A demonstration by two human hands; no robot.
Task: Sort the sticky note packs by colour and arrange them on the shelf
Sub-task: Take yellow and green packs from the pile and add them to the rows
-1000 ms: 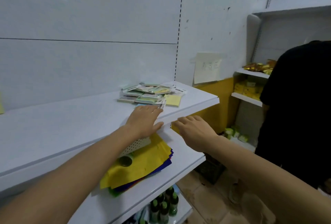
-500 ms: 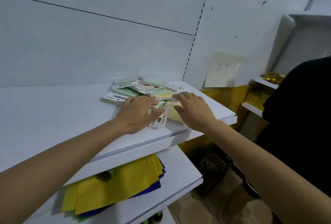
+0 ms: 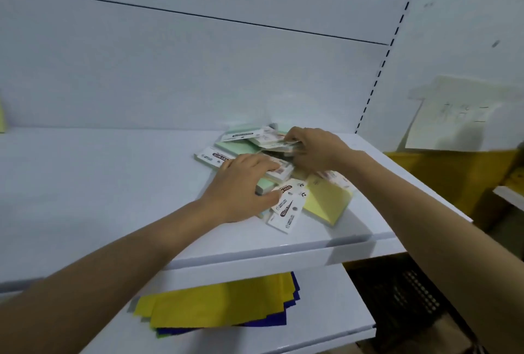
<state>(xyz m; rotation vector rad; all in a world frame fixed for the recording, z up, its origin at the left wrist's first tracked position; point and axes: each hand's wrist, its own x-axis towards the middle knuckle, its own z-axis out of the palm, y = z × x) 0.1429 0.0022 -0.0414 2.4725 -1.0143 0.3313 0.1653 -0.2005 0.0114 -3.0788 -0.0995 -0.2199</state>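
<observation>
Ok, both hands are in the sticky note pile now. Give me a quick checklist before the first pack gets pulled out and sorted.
1. Both hands on the pile: ok. The left hand lies flat on it, the right hand reaches its far side.
2. A pack held firmly: cannot tell; the right hand's fingers curl at one pack's edge.
3. Colours readable: ok. Green packs and a yellow pack show.
4. Packs already sorted: not ok, still one mixed heap.
5. Bare shelf to the left for rows: ok.
</observation>
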